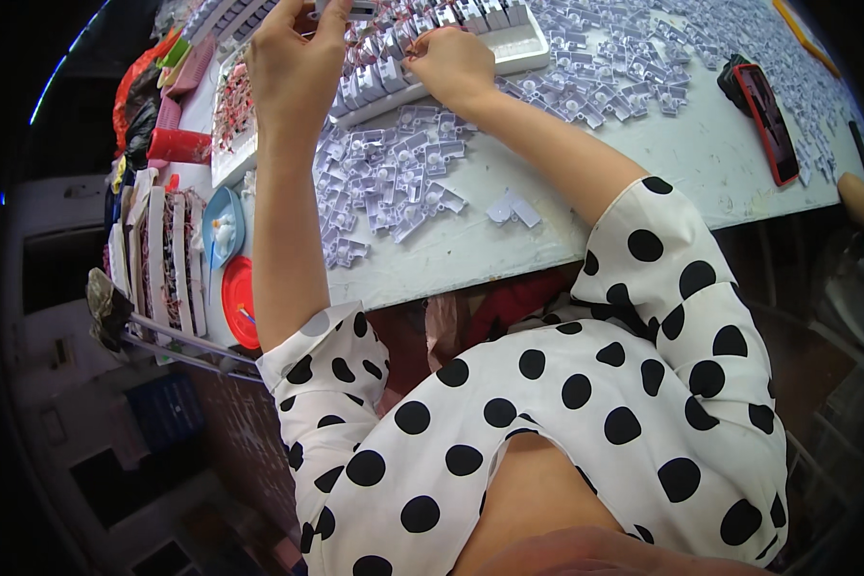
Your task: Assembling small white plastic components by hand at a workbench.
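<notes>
At the top edge, my left hand (300,60) is closed with thumb and fingers on a small pale grey plastic part (357,11); some fingertips are cut off by the picture's edge. My right hand (453,67) reaches over a white foam tray (523,60), its fingertips pinched together. Whatever they grip is too small to make out. Rows of upright pale grey plastic parts (386,75) stand in that tray, with thin reddish wires among them. Loose plastic parts (394,178) of a similar colour lie spread on the table below both hands.
Many more loose parts (600,72) cover the table's right side, near a red-edged phone (770,125). On the left are a foam tray of reddish wires (232,115), a blue dish (223,228), a red lid (241,302) and a red cylinder (180,147). Another person's arm (856,200) shows far right.
</notes>
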Motion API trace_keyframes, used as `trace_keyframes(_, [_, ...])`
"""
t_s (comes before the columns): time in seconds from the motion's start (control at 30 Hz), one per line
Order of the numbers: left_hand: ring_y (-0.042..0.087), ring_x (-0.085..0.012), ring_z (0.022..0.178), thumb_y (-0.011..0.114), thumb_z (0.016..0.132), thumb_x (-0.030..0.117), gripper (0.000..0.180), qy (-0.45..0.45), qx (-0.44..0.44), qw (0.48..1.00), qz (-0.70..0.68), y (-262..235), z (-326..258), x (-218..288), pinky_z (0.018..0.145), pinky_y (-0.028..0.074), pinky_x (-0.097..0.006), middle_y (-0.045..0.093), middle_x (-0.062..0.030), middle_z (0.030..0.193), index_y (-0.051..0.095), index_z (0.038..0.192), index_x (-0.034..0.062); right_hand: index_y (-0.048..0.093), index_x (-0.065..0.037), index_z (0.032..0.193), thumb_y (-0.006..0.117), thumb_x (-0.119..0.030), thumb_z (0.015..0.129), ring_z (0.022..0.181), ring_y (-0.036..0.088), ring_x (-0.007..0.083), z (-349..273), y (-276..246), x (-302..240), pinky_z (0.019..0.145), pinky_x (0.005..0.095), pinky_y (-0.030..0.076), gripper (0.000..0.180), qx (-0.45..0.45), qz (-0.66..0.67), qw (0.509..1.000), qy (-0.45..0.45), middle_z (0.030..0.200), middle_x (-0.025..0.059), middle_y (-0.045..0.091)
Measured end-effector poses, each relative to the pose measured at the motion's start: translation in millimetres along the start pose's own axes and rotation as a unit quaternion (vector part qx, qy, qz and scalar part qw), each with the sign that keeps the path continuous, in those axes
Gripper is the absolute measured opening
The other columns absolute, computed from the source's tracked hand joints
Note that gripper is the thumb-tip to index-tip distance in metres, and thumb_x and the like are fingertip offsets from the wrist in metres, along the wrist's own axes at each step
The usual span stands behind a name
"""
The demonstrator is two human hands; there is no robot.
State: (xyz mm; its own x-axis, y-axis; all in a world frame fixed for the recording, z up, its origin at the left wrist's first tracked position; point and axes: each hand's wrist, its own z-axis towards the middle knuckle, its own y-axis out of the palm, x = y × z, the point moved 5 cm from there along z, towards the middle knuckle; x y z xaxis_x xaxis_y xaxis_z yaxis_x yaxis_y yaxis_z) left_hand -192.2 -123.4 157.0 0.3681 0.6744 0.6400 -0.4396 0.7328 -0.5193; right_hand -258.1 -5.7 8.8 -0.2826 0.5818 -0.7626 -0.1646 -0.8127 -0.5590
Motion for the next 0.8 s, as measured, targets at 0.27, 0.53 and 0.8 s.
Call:
trace_keyframes(0.27, [0.064,-0.0092,0.072,0.069,0.092,0.008,0.041,-0.019,0.013,0.999,0.03,-3,-7,-9,0.066,0.051,-0.024,0.069,-0.0068,0.083,0.061,0.13,-0.004,0.078,-0.017,0.092,0.074,-0.032,0.079,0.084,0.071,0.0285,0,9,7,0.075,0.0405,0.055,0.02,0.009,-0.047,0.998,0.028,0.088,0.0078,0.074])
trace_keyframes(0.53, [0.068,-0.0129,0.082,0.07,0.092,0.011,0.041,0.014,0.001,1.0,-0.008,-12,-3,-21,0.072,0.053,-0.024,0.071,-0.0089,0.091,0.061,0.13,-0.0019,0.078,-0.018,0.094,0.074,-0.03,0.08,0.084,0.071,0.029,-1,16,-6,0.075,0.0415,0.055,0.019,0.0,-0.103,0.995,0.002,0.087,0.0091,0.074])
trace_keyframes(0.8, [0.062,-0.015,0.069,0.074,0.087,0.031,0.046,0.003,0.024,0.994,0.106,-19,-11,-35,0.067,0.05,-0.031,0.067,-0.0078,0.077,0.068,0.123,0.0052,0.076,-0.014,0.098,0.075,-0.027,0.081,0.091,0.07,0.0311,-3,8,2,0.08,0.0414,0.053,0.022,-0.057,-0.034,0.997,-0.032,0.093,0.0109,0.074])
